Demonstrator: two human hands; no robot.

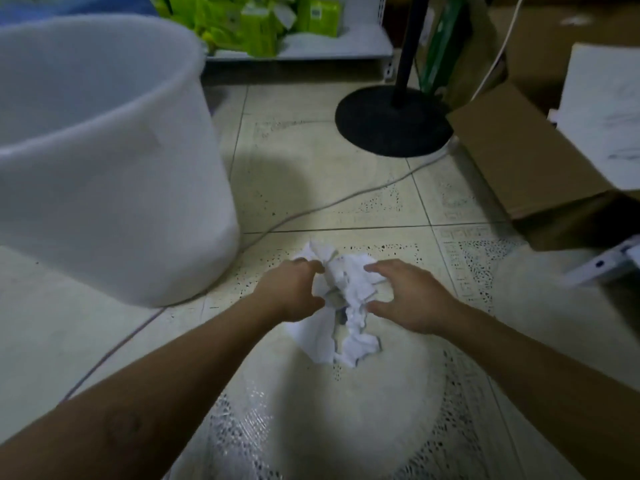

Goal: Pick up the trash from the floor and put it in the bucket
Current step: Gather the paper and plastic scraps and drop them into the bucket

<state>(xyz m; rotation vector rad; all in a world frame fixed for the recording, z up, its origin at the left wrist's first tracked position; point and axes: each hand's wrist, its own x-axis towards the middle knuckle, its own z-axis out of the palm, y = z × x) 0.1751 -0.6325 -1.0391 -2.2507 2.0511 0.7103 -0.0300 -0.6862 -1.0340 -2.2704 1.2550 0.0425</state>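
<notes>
No text, label, brand or number can be read anywhere in this view. The green packages [263,26] on the white shelf [346,51] carry small pale label patches, but the print on them is too blurred to make out. The white sheet [602,109] lying on the cardboard box [512,161] shows only faint grey marks, not legible as words or figures

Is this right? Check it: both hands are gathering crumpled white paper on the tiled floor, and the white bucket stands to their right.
Not quite. In the head view the white bucket stands to the left of the hands, not the right. The rest holds: the left hand and right hand are gathering the crumpled white paper on the tiled floor.
</notes>
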